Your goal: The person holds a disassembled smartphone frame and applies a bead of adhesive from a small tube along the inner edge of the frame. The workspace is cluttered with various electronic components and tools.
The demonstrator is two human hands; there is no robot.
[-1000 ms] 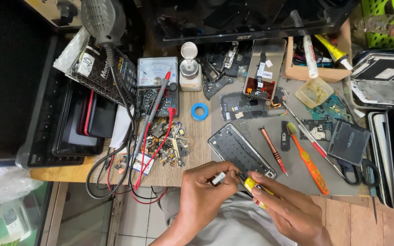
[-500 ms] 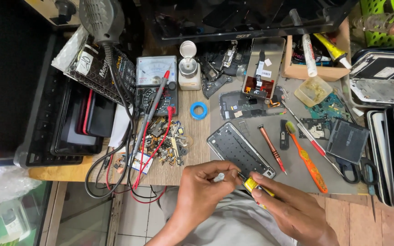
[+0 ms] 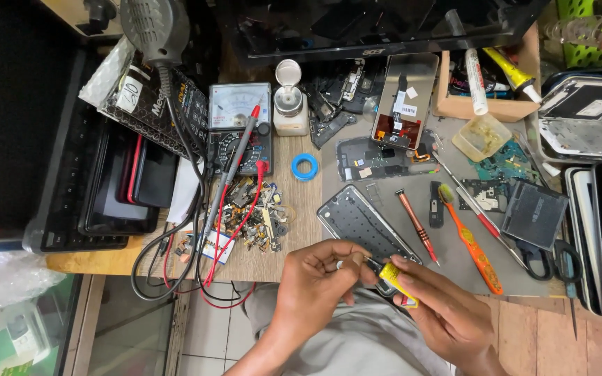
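- Yellow glue tube (image 3: 393, 277) pinched in the right hand (image 3: 447, 317), low over the surface (image 3: 294, 209) edge.
- Left hand (image 3: 315, 282) fingertips closed on the tube's small cap (image 3: 341, 264), just below the phone frame (image 3: 360, 224).

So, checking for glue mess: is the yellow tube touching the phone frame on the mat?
Cannot tell. In the head view the yellow tube overlaps the phone frame; neither contact nor gap shows.

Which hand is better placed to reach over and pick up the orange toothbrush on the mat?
Probably the right hand. It sits just below the orange toothbrush, while the left hand is further off. But it grips a small yellow tube, which it would likely have to pass over first.
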